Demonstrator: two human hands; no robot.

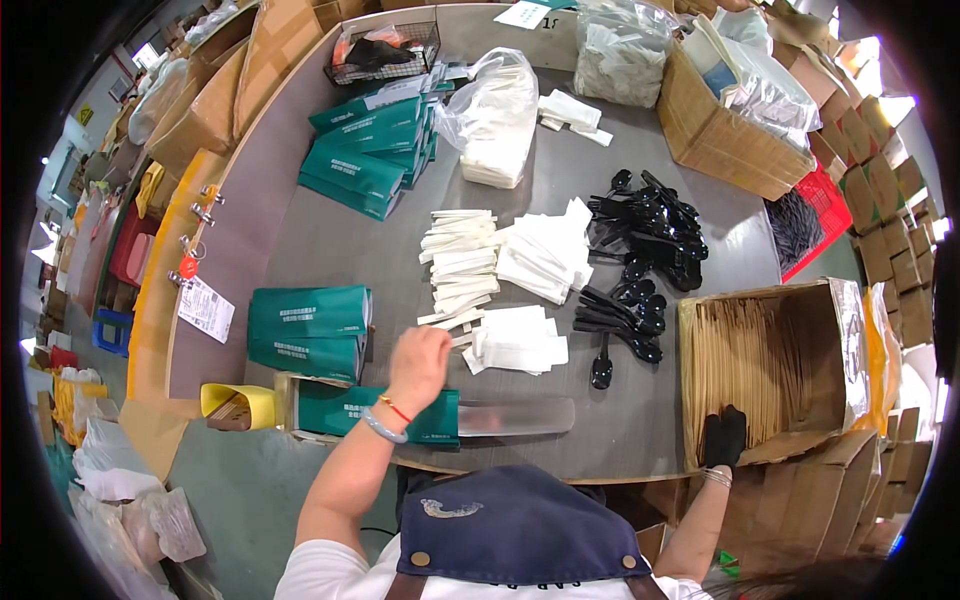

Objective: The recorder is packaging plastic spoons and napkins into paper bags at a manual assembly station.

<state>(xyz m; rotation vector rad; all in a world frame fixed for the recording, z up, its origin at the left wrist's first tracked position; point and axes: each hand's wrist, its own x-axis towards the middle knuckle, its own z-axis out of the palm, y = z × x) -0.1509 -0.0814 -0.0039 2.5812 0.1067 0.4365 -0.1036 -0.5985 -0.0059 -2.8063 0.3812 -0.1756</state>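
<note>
My left hand [418, 362] is bare, with a red cord and a pale bangle at the wrist. It hovers with curled fingers over the near end of a row of white paper sachets [458, 262], beside a stack of white napkins [518, 340]. Whether it holds one I cannot tell. My right hand [724, 436], in a black glove, reaches into a cardboard box of wooden chopsticks [750, 362] at the table's right edge. A green paper sleeve [372, 410] lies just below my left hand, with a clear plastic strip [518, 416] beside it.
Black plastic spoons [640, 262] are piled mid-table. Green sleeve stacks [310, 330] [372, 150], a clear bag of napkins [496, 120], a wire basket [385, 50] and cardboard boxes [722, 130] ring the grey table [320, 240]. A red crate [806, 228] sits right.
</note>
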